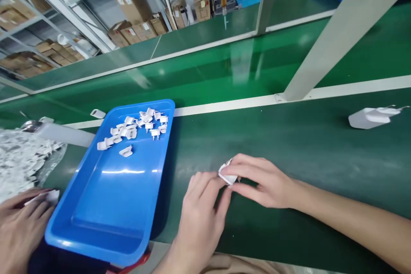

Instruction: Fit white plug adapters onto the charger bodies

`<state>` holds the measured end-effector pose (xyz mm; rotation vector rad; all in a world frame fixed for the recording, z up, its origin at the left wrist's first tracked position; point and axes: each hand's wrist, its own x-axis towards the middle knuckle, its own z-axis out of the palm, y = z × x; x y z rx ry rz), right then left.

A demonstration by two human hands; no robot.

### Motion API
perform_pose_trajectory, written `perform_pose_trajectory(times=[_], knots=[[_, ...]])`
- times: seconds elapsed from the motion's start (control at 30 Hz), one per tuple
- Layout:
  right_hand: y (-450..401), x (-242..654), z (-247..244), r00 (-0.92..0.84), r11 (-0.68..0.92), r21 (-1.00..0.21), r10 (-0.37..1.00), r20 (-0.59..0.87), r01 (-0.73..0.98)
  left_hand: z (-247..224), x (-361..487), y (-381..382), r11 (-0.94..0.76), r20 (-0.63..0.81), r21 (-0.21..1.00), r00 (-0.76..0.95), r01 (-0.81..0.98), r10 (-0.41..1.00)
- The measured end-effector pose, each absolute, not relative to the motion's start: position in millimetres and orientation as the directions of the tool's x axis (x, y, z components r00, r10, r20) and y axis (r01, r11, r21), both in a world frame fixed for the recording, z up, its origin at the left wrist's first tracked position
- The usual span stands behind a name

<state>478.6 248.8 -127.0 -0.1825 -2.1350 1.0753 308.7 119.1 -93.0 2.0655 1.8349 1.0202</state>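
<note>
A green belt [289, 145] runs across the whole view, with shelves of cartons [135, 13] behind it. On its near edge sits a blue tray [105, 205], bare over most of its floor, with a loose heap of white plug pieces [135, 128] at its far end. Out to the right, well apart from the hands, a finished white charger [369, 117] lies on its side. At the far left another person's hand [19, 227] rests by a pile of white parts [19, 158]. The person's own left hand [199, 218] and right hand [266, 182] meet just right of the tray, low over the belt, both pinched narrowly on one small white part [227, 174], fingertips touching it from either side. It looks like light, stiff moulded plastic, smooth and likely to slip, so its flat sides seem the best hold; whether it carries thin prongs cannot be told here.
</note>
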Motion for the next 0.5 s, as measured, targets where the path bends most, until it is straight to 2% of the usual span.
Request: perform_pose_trajectory(times=[0.1,0.17,0.27,0.37,0.43,0.5], knots=[[254,477,-129,-0.634,0.465,-0.874,0.637,0.439,-0.138,-109,318,132,-0.13,0.311,0.618,-0.089,0.776,0.946],[258,476,-130,-0.606,0.321,-0.935,0.718,0.343,-0.15,-118,312,133,-0.073,0.265,0.61,-0.116,0.789,0.957],[261,474,-132,-0.641,0.139,-0.977,0.737,0.212,-0.164,-125,297,128,-0.086,0.195,0.593,-0.038,0.801,0.98],[261,474,-132,-0.67,0.073,-0.989,0.728,0.143,-0.132,-127,285,120,-0.12,0.118,0.667,0.055,0.736,0.992],[260,475,-131,-0.694,0.082,-0.991,0.707,0.136,-0.11,-129,283,116,-0.079,0.076,0.729,0.035,0.68,0.996],[260,476,-130,-0.729,0.094,-0.99,0.669,0.143,-0.108,-132,285,114,-0.007,0.069,0.76,-0.069,0.65,0.995]])
